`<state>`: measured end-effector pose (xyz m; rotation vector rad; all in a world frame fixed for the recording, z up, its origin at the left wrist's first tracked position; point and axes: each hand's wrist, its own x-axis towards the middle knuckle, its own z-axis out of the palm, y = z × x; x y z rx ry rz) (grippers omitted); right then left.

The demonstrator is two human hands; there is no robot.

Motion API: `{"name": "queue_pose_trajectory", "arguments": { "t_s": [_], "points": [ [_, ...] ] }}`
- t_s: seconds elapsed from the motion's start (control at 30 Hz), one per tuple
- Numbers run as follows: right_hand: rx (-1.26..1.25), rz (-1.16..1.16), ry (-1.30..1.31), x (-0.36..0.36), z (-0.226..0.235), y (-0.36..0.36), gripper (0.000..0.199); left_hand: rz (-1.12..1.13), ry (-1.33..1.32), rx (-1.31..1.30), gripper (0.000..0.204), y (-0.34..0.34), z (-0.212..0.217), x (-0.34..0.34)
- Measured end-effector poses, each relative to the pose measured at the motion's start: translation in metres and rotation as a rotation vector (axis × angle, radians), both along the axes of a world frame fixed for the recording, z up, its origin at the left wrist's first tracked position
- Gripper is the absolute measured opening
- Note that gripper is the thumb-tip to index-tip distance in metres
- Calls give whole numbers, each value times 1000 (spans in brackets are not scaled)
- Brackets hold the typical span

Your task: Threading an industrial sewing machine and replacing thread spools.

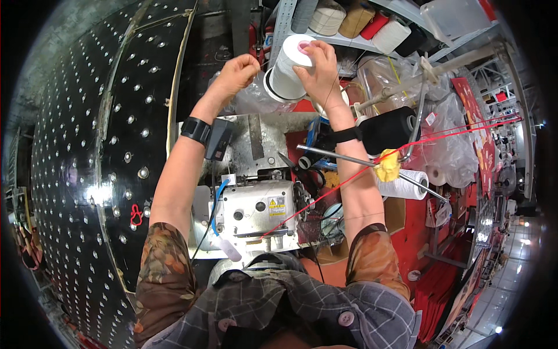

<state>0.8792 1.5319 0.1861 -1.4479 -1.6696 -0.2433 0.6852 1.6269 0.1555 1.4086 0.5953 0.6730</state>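
Centrally, grey sewing machine [261, 203] on a metal table [241, 129], landmark for all positions given. Beyond the sewing machine and slightly to its right, large white cone [286, 72] of thread, tilted, with pink core at the upper end and dark rim about the base. Also there, right hand [321, 72], with grip partly closed on the upper end of the white cone: fingers by the pink core, thumb against the side. Straight beyond the sewing machine, left hand [237, 74], with grip drawn to a pinch at the fingertips; impossible to tell whether any thread lies between them. Right of the sewing machine, black cone [383, 131] and yellow lump [387, 166] on a metal rod [317, 151]. Across the sewing machine and off to its right, red thread [325, 195]. Well left of the sewing machine, black studded panel [75, 174].
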Motion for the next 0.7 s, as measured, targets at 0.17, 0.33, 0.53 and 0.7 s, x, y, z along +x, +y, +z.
{"name": "queue_pose_trajectory", "arguments": {
  "t_s": [0.17, 0.33, 0.53, 0.7],
  "points": [
    [43, -86, 75, -13, 11, -15, 46, 38, -61, 120, 17, -2, -2, 3],
    [310, -74, 329, -24, 62, -32, 32, 37, -237, 124, 9, -5, 23, 18],
    [248, -90, 353, -45, 65, -57, 27, -34, -432, -49, 8, -21, 53, 28],
    [88, -69, 384, -54, 30, -87, 26, -36, -571, -5, 13, -33, 71, 25]
  ]
}}
